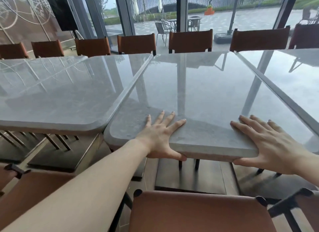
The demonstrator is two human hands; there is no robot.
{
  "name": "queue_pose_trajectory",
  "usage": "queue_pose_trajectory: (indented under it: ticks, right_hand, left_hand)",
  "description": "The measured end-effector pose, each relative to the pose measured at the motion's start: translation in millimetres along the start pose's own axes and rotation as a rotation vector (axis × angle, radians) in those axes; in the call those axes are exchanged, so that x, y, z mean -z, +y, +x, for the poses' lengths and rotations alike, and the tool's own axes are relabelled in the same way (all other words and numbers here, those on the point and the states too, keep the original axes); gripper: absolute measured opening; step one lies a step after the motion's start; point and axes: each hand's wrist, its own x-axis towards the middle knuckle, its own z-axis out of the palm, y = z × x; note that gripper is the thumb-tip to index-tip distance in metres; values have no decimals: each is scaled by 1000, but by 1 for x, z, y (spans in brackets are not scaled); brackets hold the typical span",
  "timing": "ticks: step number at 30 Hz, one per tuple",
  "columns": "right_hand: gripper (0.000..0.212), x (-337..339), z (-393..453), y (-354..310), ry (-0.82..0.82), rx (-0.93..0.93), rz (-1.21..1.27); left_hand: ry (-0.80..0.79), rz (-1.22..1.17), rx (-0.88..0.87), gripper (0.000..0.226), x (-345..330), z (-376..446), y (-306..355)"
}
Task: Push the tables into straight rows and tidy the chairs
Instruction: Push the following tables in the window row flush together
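A grey stone-topped table (198, 93) stands in the middle, its near edge sticking out closer to me than the near edge of the left table (57, 93). My left hand (160, 136) lies with straight fingers flat on its top and the thumb under the near edge. My right hand (269, 142) rests the same way at the near right corner, thumb below the edge. A third table (296, 79) adjoins on the right. A brown chair (198, 212) stands right below me at the middle table.
Several brown chairs (190, 41) line the far side of the tables in front of glass walls. Another brown chair (25, 193) sits at my lower left and one (303, 207) at lower right. Dark table bases (189, 176) stand beneath.
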Motion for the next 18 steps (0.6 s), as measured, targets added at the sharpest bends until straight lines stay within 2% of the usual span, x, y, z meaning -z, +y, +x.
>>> queue_pose_trajectory:
  ticks: [10, 18]
  right_hand:
    - [124, -3, 10, 3, 15, 1, -5]
    - [120, -14, 15, 11, 88, 15, 19]
  left_hand:
    - [3, -11, 0, 119, 0, 7, -6]
    - [0, 3, -1, 118, 0, 10, -6]
